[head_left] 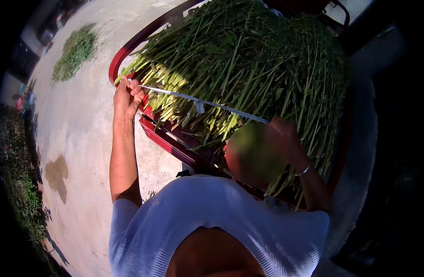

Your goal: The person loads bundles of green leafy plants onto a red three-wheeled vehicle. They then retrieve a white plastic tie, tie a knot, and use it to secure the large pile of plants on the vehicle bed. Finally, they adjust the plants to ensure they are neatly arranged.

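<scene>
Between my two hands a white cloth strip (pixel 216 105) is stretched taut, with a small knot hanging near its middle. My left hand (pixel 128 96) is closed on its left end, in the sunlight by the red rail. My right hand (pixel 286 131) grips the other end, in shade, its fingers partly hidden. The strip runs across the cut ends of a big heap of green stalks (pixel 249 69). These stalks lie on a dark red metal cart bed (pixel 173 140), their pale ends toward me. A round blurred patch covers the area beside my right hand.
A curved red rail (pixel 125 51) borders the heap at the left. Farther left, a smaller pile of greenery (pixel 75 51) lies on the concrete floor (pixel 78 124), which has a brown wet stain (pixel 57 178). Leafy plants (pixel 25 189) grow along the left edge. Deep shadow covers the right side.
</scene>
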### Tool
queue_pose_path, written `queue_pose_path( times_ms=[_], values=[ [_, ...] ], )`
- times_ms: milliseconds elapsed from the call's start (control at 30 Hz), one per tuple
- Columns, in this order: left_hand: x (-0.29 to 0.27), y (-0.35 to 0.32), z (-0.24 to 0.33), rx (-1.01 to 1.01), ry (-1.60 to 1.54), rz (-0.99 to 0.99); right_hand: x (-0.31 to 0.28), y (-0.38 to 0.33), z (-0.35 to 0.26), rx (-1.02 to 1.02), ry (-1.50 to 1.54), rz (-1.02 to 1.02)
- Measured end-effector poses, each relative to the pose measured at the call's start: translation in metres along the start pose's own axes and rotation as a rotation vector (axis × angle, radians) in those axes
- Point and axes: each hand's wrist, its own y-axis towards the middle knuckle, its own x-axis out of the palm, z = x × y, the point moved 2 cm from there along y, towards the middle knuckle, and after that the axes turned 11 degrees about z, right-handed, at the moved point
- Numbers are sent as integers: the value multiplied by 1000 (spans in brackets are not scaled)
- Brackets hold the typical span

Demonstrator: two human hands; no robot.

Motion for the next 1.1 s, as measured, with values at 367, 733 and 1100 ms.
queue_pose_path(
  times_ms=[367, 733, 1100],
  values=[
    [114, 205, -67, -105, 382, -84, 18, 79, 110, 126, -48, 164],
    [94, 269, -96, 659, 1557, -353, 54, 81, 169, 796, 174, 124],
    [107, 255, -88, 907, 1687, -383, 55, 83, 167, 1063, 334, 400]
  ],
)
